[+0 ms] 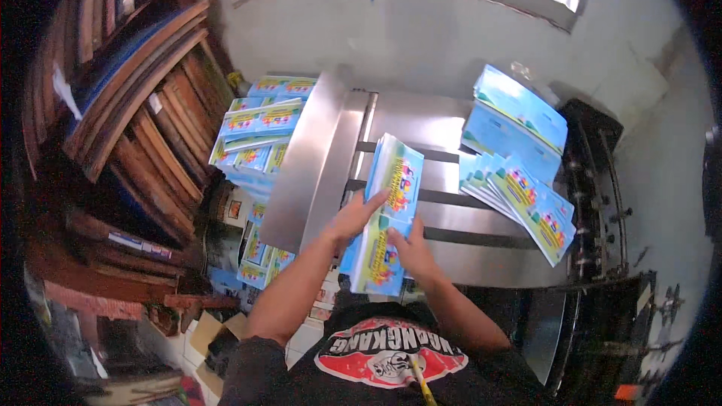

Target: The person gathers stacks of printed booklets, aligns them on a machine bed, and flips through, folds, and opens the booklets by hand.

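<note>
A thick stack of printed blue booklets [397,180] with colourful pictures is held over the near edge of a metal machine table [421,120]. My left hand [359,214] grips its left side, thumb on top. From the right, my right hand [412,249] grips the same stack, thumb lying across the cover; the fingers beneath are hidden. To the right on the table, several more booklets [532,210] lie fanned out. Behind them rests a pile of light blue printed sheets [515,120].
An upright metal plate [308,158] borders the table's left side. Beyond it stand tall piles of printed booklets [263,128]. Wooden boards [150,158] lean at far left. A dark machine frame [602,188] with screws stands at right, and a pale wall [406,37] closes the back.
</note>
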